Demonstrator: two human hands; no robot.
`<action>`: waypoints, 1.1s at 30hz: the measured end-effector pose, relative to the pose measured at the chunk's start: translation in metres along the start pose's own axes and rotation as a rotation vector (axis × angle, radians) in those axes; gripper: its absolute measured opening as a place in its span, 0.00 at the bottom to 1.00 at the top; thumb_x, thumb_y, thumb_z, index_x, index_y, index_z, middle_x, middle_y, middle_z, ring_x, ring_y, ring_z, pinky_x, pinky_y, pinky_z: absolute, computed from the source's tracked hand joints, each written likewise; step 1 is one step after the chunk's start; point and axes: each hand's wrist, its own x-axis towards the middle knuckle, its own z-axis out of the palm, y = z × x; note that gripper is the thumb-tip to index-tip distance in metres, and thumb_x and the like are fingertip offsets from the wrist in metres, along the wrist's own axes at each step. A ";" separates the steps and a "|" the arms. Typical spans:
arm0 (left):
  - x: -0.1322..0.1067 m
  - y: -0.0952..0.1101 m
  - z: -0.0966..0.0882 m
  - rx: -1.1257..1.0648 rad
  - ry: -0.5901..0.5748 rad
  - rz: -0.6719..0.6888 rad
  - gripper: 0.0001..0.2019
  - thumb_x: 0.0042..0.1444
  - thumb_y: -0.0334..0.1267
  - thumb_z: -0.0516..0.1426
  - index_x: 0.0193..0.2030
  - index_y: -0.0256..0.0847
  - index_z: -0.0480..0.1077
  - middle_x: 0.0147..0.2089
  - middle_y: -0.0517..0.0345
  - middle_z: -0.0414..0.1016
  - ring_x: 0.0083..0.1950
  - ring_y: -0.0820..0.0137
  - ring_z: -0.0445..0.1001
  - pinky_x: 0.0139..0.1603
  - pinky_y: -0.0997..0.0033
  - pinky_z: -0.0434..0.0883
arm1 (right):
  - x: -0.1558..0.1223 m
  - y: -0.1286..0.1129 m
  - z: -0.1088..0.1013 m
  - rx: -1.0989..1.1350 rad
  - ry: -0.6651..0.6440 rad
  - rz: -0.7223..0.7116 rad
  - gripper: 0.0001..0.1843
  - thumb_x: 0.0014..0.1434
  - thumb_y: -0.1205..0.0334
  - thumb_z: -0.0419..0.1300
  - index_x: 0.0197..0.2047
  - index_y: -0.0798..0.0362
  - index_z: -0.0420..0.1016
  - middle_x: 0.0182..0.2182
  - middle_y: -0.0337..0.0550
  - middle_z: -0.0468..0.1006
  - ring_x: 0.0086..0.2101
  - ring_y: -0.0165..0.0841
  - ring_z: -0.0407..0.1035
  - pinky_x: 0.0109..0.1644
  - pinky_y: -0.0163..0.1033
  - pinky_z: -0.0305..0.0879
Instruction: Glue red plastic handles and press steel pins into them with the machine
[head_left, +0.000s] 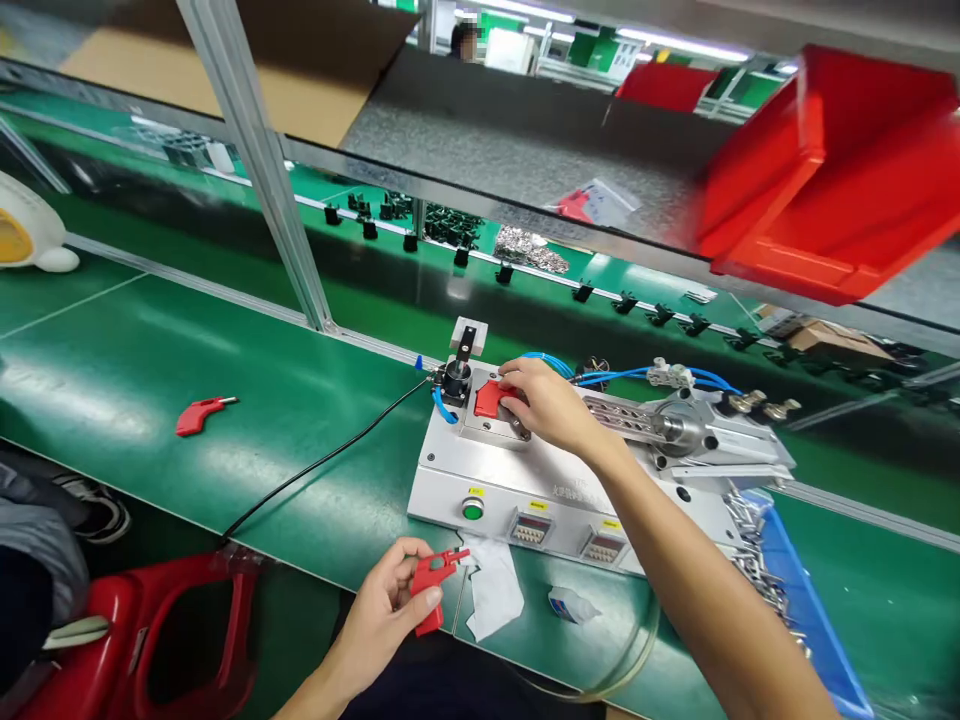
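My left hand (394,610) is closed around a red pistol-shaped plastic part (430,590) in front of the bench machine, its narrow end pointing up and right. On the machine's metal fixture block (487,428) lies a second red pistol-shaped part (490,399). My right hand (544,400) reaches over the machine, thumb and fingers closed on that part's right side and hiding some of it. Just left of the fixture stands a black clamp with a pale head (468,336). Below on the front panel is a green button (472,510) beside two small counters (531,528).
Another red pistol-shaped part with a metal tip (202,413) lies on the green bench to the left. A blue tray (814,620) of metal pieces sits at the right. A small bottle (572,604) and white paper (495,590) lie in front. A red bin (832,190) overhangs on the shelf.
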 end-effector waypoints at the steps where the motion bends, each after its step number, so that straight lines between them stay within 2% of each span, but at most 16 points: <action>1: 0.000 0.005 0.001 0.015 0.003 0.022 0.22 0.59 0.53 0.68 0.49 0.43 0.67 0.34 0.61 0.74 0.30 0.73 0.67 0.33 0.74 0.65 | 0.003 -0.001 -0.004 0.008 0.011 0.007 0.09 0.62 0.71 0.60 0.39 0.52 0.82 0.48 0.53 0.81 0.49 0.47 0.75 0.54 0.53 0.75; 4: 0.001 0.026 0.004 0.097 0.009 0.115 0.20 0.60 0.51 0.68 0.50 0.43 0.70 0.40 0.55 0.79 0.35 0.69 0.73 0.38 0.71 0.72 | -0.003 -0.005 -0.024 0.092 0.204 0.036 0.07 0.64 0.68 0.59 0.39 0.51 0.79 0.47 0.51 0.81 0.48 0.45 0.75 0.53 0.51 0.74; 6: 0.006 0.047 0.007 0.204 0.020 0.207 0.18 0.61 0.49 0.67 0.51 0.42 0.72 0.42 0.53 0.80 0.38 0.66 0.76 0.40 0.68 0.73 | -0.021 -0.009 -0.040 0.174 0.356 0.056 0.06 0.67 0.65 0.59 0.42 0.50 0.78 0.47 0.50 0.80 0.47 0.43 0.76 0.53 0.49 0.74; 7: 0.010 0.059 0.010 0.270 0.026 0.265 0.16 0.62 0.48 0.66 0.51 0.42 0.73 0.41 0.53 0.80 0.38 0.65 0.76 0.41 0.68 0.74 | -0.033 -0.010 -0.047 0.206 0.392 0.057 0.06 0.67 0.63 0.59 0.42 0.50 0.78 0.46 0.49 0.81 0.46 0.42 0.76 0.53 0.48 0.74; 10: 0.036 0.105 0.023 0.484 0.052 0.502 0.12 0.65 0.44 0.63 0.50 0.42 0.75 0.38 0.55 0.79 0.37 0.66 0.76 0.40 0.69 0.74 | -0.078 -0.010 -0.056 0.232 0.360 0.065 0.07 0.69 0.59 0.59 0.43 0.49 0.79 0.43 0.48 0.82 0.44 0.42 0.78 0.52 0.48 0.75; 13: 0.078 0.155 0.042 0.738 0.093 0.779 0.09 0.66 0.39 0.59 0.51 0.41 0.75 0.40 0.56 0.80 0.34 0.69 0.75 0.39 0.70 0.73 | -0.122 -0.004 -0.047 0.195 0.304 0.101 0.09 0.69 0.56 0.59 0.42 0.49 0.80 0.42 0.49 0.83 0.43 0.44 0.79 0.50 0.49 0.76; 15: 0.108 0.182 0.053 0.999 0.084 0.858 0.08 0.66 0.33 0.58 0.51 0.40 0.74 0.40 0.56 0.79 0.37 0.67 0.76 0.44 0.68 0.73 | -0.147 0.000 -0.037 0.180 0.284 0.130 0.10 0.69 0.56 0.58 0.41 0.49 0.79 0.41 0.50 0.83 0.42 0.44 0.80 0.49 0.50 0.77; 17: 0.132 0.199 0.062 1.274 0.052 0.807 0.08 0.67 0.32 0.57 0.50 0.39 0.75 0.42 0.53 0.80 0.43 0.63 0.79 0.47 0.67 0.73 | -0.166 0.003 -0.029 0.175 0.272 0.160 0.10 0.69 0.56 0.58 0.41 0.50 0.79 0.41 0.50 0.84 0.42 0.45 0.80 0.48 0.51 0.78; 20: 0.147 0.203 0.073 1.592 0.074 0.672 0.10 0.70 0.32 0.54 0.50 0.38 0.76 0.47 0.49 0.78 0.46 0.61 0.80 0.45 0.66 0.74 | -0.188 0.003 -0.024 0.179 0.265 0.210 0.10 0.68 0.56 0.58 0.42 0.49 0.79 0.41 0.51 0.84 0.42 0.46 0.80 0.49 0.52 0.78; 23: 0.142 0.189 0.078 1.778 0.166 0.659 0.13 0.69 0.27 0.51 0.50 0.36 0.77 0.55 0.43 0.75 0.48 0.58 0.80 0.42 0.64 0.73 | -0.201 0.001 -0.024 0.195 0.264 0.260 0.09 0.67 0.56 0.59 0.42 0.48 0.80 0.42 0.50 0.84 0.42 0.46 0.80 0.50 0.51 0.77; 25: 0.136 0.178 0.077 1.782 0.212 0.730 0.13 0.70 0.27 0.51 0.49 0.35 0.77 0.54 0.43 0.75 0.51 0.56 0.78 0.42 0.63 0.73 | -0.202 0.002 -0.021 0.193 0.292 0.280 0.09 0.67 0.57 0.59 0.41 0.48 0.80 0.42 0.50 0.84 0.43 0.45 0.79 0.50 0.51 0.76; 28: 0.134 0.168 0.068 1.655 0.245 0.846 0.12 0.72 0.34 0.52 0.48 0.37 0.78 0.50 0.46 0.77 0.50 0.58 0.77 0.44 0.64 0.72 | -0.195 0.007 -0.011 0.174 0.352 0.319 0.08 0.66 0.58 0.60 0.42 0.48 0.80 0.43 0.49 0.84 0.43 0.45 0.79 0.51 0.51 0.75; 33: 0.127 0.173 0.056 1.562 0.141 0.930 0.11 0.70 0.35 0.54 0.45 0.39 0.78 0.46 0.50 0.79 0.45 0.61 0.78 0.44 0.65 0.71 | -0.170 0.012 0.013 0.114 0.354 0.394 0.07 0.63 0.63 0.60 0.42 0.51 0.80 0.42 0.52 0.83 0.44 0.49 0.77 0.49 0.53 0.74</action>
